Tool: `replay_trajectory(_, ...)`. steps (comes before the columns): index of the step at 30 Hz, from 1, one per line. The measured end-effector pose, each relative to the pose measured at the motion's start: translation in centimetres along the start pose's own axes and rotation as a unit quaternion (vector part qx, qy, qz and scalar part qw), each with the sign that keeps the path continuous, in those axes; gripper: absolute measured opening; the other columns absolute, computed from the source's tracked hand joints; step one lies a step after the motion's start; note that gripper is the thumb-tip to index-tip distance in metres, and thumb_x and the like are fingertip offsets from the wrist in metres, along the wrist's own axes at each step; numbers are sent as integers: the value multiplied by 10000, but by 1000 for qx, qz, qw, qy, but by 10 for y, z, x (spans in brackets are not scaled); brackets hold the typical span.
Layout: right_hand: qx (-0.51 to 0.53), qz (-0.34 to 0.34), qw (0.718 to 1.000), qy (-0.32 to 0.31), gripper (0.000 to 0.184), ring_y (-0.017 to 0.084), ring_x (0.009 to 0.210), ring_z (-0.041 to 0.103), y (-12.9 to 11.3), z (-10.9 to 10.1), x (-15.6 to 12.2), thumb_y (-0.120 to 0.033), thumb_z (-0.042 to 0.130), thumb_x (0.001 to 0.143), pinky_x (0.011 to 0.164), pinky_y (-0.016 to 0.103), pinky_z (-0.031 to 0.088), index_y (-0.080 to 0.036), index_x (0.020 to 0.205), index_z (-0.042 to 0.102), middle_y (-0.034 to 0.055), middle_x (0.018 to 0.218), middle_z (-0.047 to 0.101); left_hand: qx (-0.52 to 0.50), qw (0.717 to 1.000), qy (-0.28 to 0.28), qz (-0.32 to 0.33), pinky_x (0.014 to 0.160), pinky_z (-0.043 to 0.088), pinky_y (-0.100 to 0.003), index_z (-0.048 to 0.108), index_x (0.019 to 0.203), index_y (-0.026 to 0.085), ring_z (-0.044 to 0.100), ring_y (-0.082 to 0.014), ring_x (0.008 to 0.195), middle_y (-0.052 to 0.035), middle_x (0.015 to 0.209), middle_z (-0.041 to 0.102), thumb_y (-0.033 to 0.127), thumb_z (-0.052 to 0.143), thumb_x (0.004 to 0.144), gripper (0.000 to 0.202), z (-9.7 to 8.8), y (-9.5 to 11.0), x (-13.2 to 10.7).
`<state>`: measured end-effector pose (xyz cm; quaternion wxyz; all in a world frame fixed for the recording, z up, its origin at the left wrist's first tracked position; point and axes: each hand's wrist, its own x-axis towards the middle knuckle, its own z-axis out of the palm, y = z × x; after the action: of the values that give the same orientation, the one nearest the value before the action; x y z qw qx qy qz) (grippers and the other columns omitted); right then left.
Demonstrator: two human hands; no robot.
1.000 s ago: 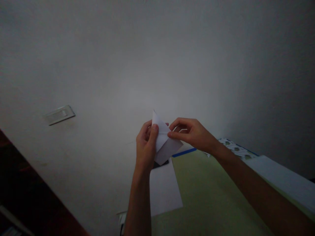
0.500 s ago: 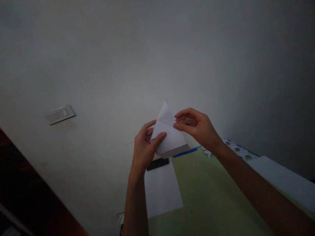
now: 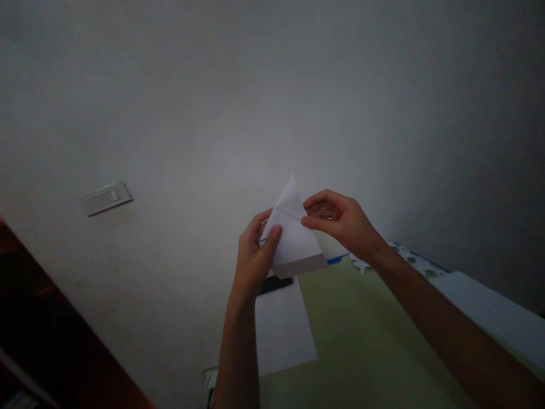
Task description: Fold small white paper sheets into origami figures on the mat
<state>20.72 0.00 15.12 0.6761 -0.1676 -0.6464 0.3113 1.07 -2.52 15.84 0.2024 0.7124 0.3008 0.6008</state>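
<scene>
- Head cam, looks forward and down past wearer's own forearms (image 3: 240,346).
- Faces wall (image 3: 238,102), fills most of frame.
- Left hand (image 3: 255,250) and right hand (image 3: 336,218) near lens, around centre.
- Surface (image 3: 349,329) seen obliquely from above, lower right; wall plate (image 3: 108,199) farther off, left.
</scene>
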Motion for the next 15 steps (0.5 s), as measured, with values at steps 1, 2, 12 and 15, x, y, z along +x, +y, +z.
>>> replay_trajectory(1, -3, 0, 1000, -1, 321, 178, 775, 697, -1, 1, 0, -366, 849, 687, 766, 364, 598, -188, 892, 677, 45, 886, 730, -6, 1000, 0, -3, 742, 570, -294, 654, 1229, 205, 688, -254, 1021, -125, 1140, 726, 389, 732, 841, 436, 0, 0, 0)
replay_trajectory(2, -5, 1, 1000, -2, 316, 182, 779, 701, -1, 1, 0, -378, 847, 690, 770, 366, 598, -185, 878, 682, 47, 874, 734, -9, 1000, -1, -5, 728, 568, -287, 652, 1224, 204, 690, -252, 1009, -125, 1132, 727, 388, 736, 838, 436, 1, 0, 0)
replay_trajectory(12, -82, -65, 994, -32, 116, 180, 794, 714, 7, 1, -2, -278, 741, 804, 780, 330, 600, -175, 851, 716, 50, 860, 752, -22, 999, 23, -10, 721, 553, -278, 650, 1191, 193, 708, -198, 866, -99, 986, 756, 412, 715, 863, 400, 3, 2, 1)
replay_trajectory(15, -138, -122, 978, -99, 63, 171, 829, 708, 6, 1, -5, -207, 671, 847, 809, 315, 590, -184, 877, 722, 41, 891, 750, -40, 999, 23, 13, 816, 557, -312, 642, 1218, 203, 708, -212, 972, -118, 1076, 748, 438, 681, 889, 406, 2, 3, 0)
